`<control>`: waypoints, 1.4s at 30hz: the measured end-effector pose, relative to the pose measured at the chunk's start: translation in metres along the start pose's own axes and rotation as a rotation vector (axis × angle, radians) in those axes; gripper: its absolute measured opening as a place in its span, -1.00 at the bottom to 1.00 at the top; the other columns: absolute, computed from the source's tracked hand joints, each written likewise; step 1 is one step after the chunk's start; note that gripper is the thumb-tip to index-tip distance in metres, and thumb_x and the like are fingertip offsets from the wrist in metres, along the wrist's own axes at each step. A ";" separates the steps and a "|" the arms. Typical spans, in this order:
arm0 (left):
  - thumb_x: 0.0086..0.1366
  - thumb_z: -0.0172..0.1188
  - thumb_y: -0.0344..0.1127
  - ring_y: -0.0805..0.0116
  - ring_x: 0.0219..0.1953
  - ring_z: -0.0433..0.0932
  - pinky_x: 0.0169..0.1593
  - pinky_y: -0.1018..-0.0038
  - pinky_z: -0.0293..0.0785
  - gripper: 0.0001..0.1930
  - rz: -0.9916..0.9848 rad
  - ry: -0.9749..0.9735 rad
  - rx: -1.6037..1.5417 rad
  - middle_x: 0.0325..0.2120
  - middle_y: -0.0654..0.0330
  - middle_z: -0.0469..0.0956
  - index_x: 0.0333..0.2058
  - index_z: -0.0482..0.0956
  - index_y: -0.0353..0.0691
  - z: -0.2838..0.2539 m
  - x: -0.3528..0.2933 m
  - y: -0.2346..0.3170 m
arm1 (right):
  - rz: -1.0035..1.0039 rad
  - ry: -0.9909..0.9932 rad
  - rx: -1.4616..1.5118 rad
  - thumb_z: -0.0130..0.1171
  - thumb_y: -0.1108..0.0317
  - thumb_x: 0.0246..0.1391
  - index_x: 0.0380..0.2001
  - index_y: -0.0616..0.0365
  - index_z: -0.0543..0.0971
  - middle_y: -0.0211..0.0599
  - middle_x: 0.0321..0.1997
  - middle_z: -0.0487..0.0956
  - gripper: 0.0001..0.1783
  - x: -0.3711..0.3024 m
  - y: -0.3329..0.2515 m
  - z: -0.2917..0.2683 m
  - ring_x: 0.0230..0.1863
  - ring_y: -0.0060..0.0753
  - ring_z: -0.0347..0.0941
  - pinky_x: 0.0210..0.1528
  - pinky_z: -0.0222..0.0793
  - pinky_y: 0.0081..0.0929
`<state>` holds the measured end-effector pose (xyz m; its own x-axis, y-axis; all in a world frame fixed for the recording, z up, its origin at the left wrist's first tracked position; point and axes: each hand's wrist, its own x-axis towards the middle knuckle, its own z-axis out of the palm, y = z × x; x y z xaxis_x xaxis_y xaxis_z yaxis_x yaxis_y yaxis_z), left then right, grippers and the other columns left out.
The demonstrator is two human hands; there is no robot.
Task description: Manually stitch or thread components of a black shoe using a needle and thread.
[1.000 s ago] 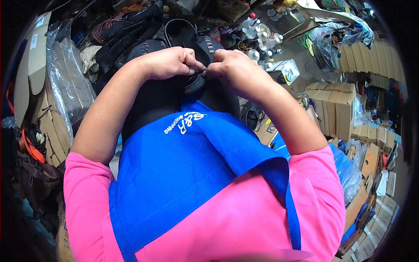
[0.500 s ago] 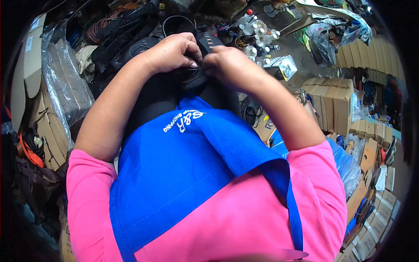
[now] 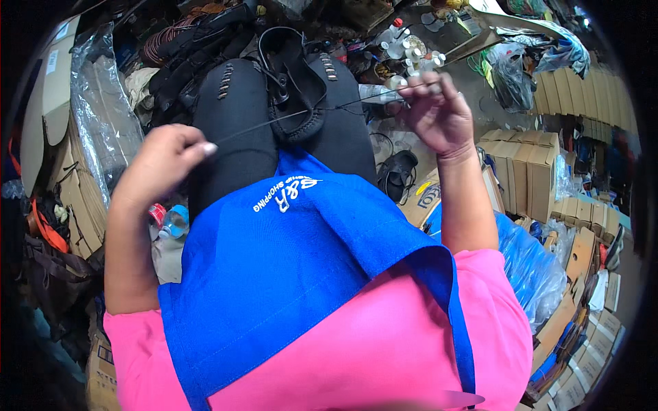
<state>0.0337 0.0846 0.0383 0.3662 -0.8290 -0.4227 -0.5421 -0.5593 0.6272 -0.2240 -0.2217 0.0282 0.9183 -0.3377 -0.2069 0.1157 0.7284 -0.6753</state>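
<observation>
A black open shoe (image 3: 305, 75) with stitching along its edge rests between my thighs. A dark thread (image 3: 257, 126) runs from it, stretched out to both sides. At the left, my left hand (image 3: 168, 159) is closed, thumb pressed to the fingers, on one end of the thread. Higher on the right, my right hand (image 3: 439, 113) pinches the other end between raised fingers. Both hands are apart from the shoe. No needle or other tool can be made out in either hand.
Several bottles (image 3: 404, 48) stand beyond my right knee. Another black shoe (image 3: 397, 175) lies by my right thigh. Stacked cardboard boxes (image 3: 528, 164) are at the right; cardboard and clear plastic wrap (image 3: 103, 116) lie at the left. A blue apron (image 3: 274, 240) covers my lap.
My hands were together at the shoe and have pulled wide apart, left hand to the left and nearer, right hand to the right. The thread now shows taut between them.
</observation>
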 end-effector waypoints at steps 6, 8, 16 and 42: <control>0.41 -0.07 -0.04 0.45 -0.33 0.44 -0.11 0.53 0.31 -0.62 0.151 0.340 -0.881 -0.38 0.24 0.49 -0.52 0.34 -0.16 0.002 0.031 0.005 | 0.149 0.145 -0.850 0.08 0.22 0.16 -0.09 0.13 0.54 -0.62 -0.43 0.44 -0.69 0.003 -0.002 0.001 -0.49 -0.66 0.27 -0.44 0.25 -0.46; 0.44 -0.17 -0.04 0.36 -0.26 0.49 0.00 0.47 0.32 -0.60 0.320 0.117 -1.765 -0.26 0.13 0.53 -0.55 0.29 -0.11 0.004 0.036 0.045 | 0.014 0.068 -1.411 0.07 0.17 0.16 -0.23 0.11 0.61 -0.37 -0.45 0.54 -0.72 0.004 0.023 0.011 -0.44 -0.43 0.45 -0.39 0.33 -0.31; 0.44 -0.13 -0.09 0.53 -0.67 0.09 -0.37 0.50 0.26 -0.57 0.174 0.053 -1.565 -0.75 0.41 0.05 -0.64 0.17 -0.04 -0.012 0.072 -0.023 | -0.287 -0.127 -2.257 0.12 0.13 0.12 -0.57 0.08 0.52 -0.34 -0.60 0.47 -0.71 -0.022 0.048 -0.011 -0.52 -0.28 0.42 -0.37 0.26 -0.35; 0.00 0.27 0.03 0.09 -0.15 0.58 -0.04 0.26 0.46 -0.57 -0.158 0.202 0.175 -0.25 0.03 0.61 -0.25 0.65 -0.17 -0.012 0.154 -0.016 | 0.321 -0.144 -1.633 0.32 0.01 -0.09 -0.30 0.17 0.60 -0.14 -0.37 0.57 -0.56 0.084 0.067 0.046 -0.32 -0.29 0.52 -0.22 0.38 -0.36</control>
<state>0.1081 -0.0340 -0.0287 0.5902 -0.7243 -0.3564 -0.5815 -0.6877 0.4347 -0.1218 -0.1738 -0.0025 0.8607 -0.1860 -0.4739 -0.4760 -0.6239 -0.6198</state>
